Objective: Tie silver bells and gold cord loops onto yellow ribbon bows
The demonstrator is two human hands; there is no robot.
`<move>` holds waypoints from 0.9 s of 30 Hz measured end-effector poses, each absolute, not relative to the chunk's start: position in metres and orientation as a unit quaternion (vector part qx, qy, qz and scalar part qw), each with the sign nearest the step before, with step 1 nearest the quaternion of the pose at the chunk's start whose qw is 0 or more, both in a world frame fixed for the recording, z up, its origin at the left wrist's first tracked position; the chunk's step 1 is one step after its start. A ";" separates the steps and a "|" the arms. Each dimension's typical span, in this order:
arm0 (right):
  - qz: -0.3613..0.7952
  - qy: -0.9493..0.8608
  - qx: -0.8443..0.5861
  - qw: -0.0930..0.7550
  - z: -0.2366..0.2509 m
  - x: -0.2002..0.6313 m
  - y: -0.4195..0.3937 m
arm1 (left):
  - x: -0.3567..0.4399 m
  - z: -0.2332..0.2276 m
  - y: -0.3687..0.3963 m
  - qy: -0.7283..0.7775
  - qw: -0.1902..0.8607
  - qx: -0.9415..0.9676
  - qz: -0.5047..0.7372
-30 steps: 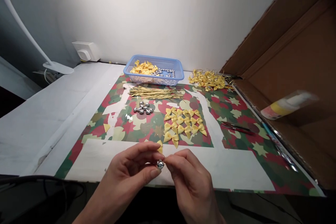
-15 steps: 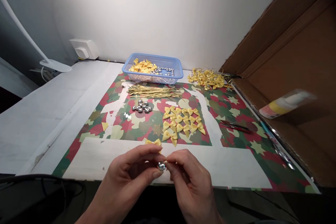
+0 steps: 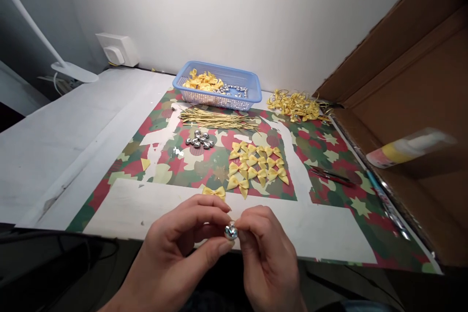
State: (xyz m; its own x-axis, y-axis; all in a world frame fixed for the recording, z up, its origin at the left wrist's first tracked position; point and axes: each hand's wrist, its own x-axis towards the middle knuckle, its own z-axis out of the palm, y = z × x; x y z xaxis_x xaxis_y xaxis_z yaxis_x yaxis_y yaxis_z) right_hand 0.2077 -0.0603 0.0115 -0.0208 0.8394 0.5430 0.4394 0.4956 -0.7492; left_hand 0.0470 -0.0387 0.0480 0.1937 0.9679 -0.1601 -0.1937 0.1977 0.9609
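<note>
A small silver bell (image 3: pixel 231 231) is pinched between the fingertips of my left hand (image 3: pixel 183 248) and my right hand (image 3: pixel 268 256), just off the table's near edge. A single yellow ribbon bow (image 3: pixel 214 191) lies on the table right beyond my fingers. Further back lies a cluster of several yellow bows (image 3: pixel 256 163), a small pile of silver bells (image 3: pixel 200 140) and a bundle of gold wire ties (image 3: pixel 215 120). Whether a tie is threaded in the held bell is too small to tell.
A blue basket (image 3: pixel 252 99) with bows and bells stands at the back, next to a heap of finished gold pieces (image 3: pixel 296 106). Red-handled scissors (image 3: pixel 331 175) lie to the right. A cardboard wall (image 3: pixel 413 92) with a glue bottle (image 3: pixel 409 147) borders the right side; a wall socket (image 3: pixel 116 49) sits back left.
The single yellow bow, earlier up against my left fingers, now lies flat on the table beyond them. Both hands still pinch the bell and have shifted slightly right.
</note>
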 end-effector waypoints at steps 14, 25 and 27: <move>0.180 -0.665 -0.524 0.501 0.018 0.210 -0.066 | 0.039 0.046 -0.039 0.444 0.626 0.465 0.441; 0.138 -0.683 -0.552 0.459 0.043 0.202 -0.080 | 0.051 0.051 -0.040 0.500 0.554 0.445 0.495; 0.138 -0.692 -0.542 0.457 0.043 0.200 -0.080 | 0.049 0.050 -0.040 0.494 0.538 0.472 0.493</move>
State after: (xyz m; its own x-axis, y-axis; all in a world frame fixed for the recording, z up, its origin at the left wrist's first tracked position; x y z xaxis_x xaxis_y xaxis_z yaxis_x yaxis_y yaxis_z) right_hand 0.2003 -0.0800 0.0434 0.0048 0.8759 0.4824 0.6229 0.3748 -0.6867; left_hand 0.0493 -0.0397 0.0504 0.0240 0.9976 -0.0656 -0.0634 0.0670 0.9957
